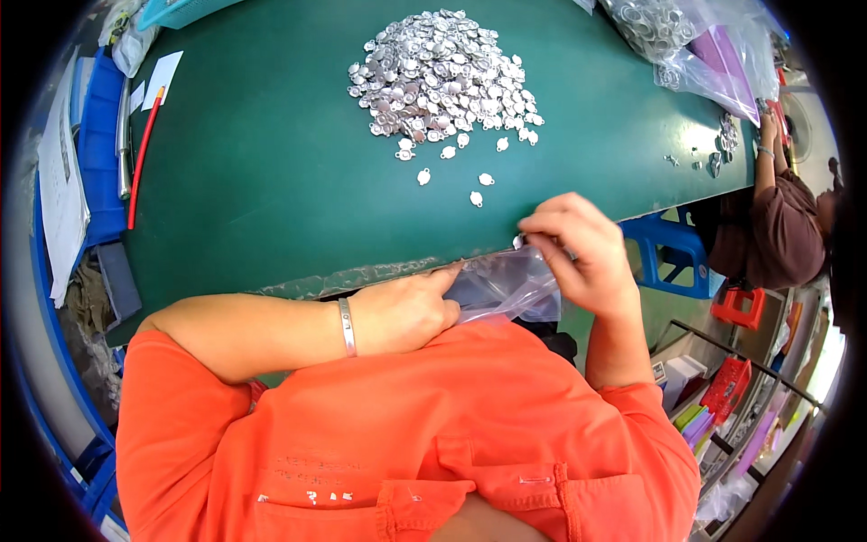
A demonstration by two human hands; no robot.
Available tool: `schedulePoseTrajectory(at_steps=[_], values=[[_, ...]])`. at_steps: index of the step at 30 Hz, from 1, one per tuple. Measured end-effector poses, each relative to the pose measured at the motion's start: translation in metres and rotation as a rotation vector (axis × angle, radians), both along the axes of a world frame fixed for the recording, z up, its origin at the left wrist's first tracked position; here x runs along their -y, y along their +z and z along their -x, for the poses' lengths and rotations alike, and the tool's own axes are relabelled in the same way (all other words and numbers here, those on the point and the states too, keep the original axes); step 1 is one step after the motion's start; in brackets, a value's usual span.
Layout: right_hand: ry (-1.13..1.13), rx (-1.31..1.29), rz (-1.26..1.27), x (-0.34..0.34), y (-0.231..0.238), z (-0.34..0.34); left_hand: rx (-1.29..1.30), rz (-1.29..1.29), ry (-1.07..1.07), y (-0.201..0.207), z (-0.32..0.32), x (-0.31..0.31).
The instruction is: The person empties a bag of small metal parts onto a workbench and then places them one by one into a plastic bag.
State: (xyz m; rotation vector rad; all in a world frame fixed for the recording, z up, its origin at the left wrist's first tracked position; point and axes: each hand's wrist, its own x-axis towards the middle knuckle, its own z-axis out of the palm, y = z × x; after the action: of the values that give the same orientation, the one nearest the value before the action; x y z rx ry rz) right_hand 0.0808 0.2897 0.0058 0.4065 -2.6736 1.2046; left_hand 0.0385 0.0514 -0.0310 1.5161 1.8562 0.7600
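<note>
A large heap of small silver metal charms (pixel 442 77), each a flat disc with a loop, lies on the green table (pixel 271 154). Several loose charms are scattered on its near side. At the table's near edge, my left hand (pixel 406 307) is closed on the rim of a transparent plastic bag (pixel 510 282), which hangs between my body and the table. My right hand (pixel 582 248) is above the bag's right side, fingers pinched, with one silver charm (pixel 518 242) at the fingertips. The bag's lower part is partly hidden by my orange shirt.
A red pencil (pixel 145 158) and a metal rod lie at the table's left, beside a blue tray (pixel 104 149). Bags of metal rings (pixel 646 27) are at the far right. A co-worker in brown (pixel 786 217) sits right, near a blue stool (pixel 673 253).
</note>
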Motion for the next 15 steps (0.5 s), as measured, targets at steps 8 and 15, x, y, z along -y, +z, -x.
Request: schedulePoseTrajectory(at_steps=[8,15], values=[[0.343,0.103,-0.011,-0.003,0.0,-0.007,-0.012,-0.049,0.02,-0.002,-0.003,0.0],[0.018,-0.123,-0.172,0.028,-0.013,0.025,0.003,-0.112,0.012,-0.006,-0.001,-0.001]])
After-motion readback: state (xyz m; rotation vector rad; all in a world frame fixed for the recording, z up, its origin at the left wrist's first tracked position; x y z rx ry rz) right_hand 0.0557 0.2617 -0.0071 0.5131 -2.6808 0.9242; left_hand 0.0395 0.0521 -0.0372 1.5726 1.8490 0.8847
